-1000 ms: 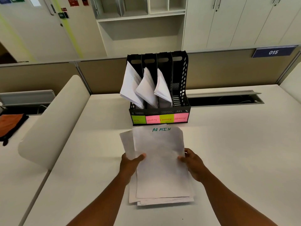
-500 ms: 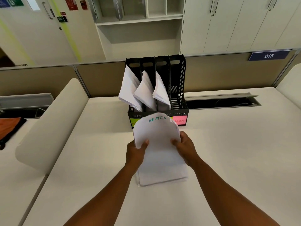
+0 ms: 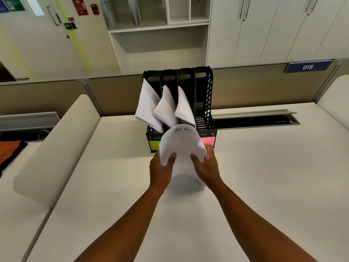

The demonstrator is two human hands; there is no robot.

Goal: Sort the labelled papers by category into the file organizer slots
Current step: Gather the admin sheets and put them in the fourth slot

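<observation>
A stack of white papers (image 3: pixel 182 148), its top sheet lettered ADMIN in green, is bent into an upright arch just in front of the black file organizer (image 3: pixel 204 103). My left hand (image 3: pixel 161 168) grips its left edge and my right hand (image 3: pixel 206 165) grips its right edge. The organizer has several slots. Its three left slots each hold leaning white papers (image 3: pixel 147 106); the rightmost slot shows no paper. Coloured labels run along its front: a green one (image 3: pixel 154 145) at the left and a pink one (image 3: pixel 207 139) at the right, the middle ones hidden by the stack.
The white desk (image 3: pixel 264 176) stretches to both sides. A cable trough (image 3: pixel 255 120) lies open behind it at the right. A rounded white divider (image 3: pixel 54 148) stands at the left, with an orange and black object (image 3: pixel 9 150) beyond it. A partition wall (image 3: pixel 264 86) backs the desk.
Both hands gathered the ADMIN stack from flat on the desk, lifted it and moved it forward to the organizer's front, curling it upright. It now covers the middle labels.
</observation>
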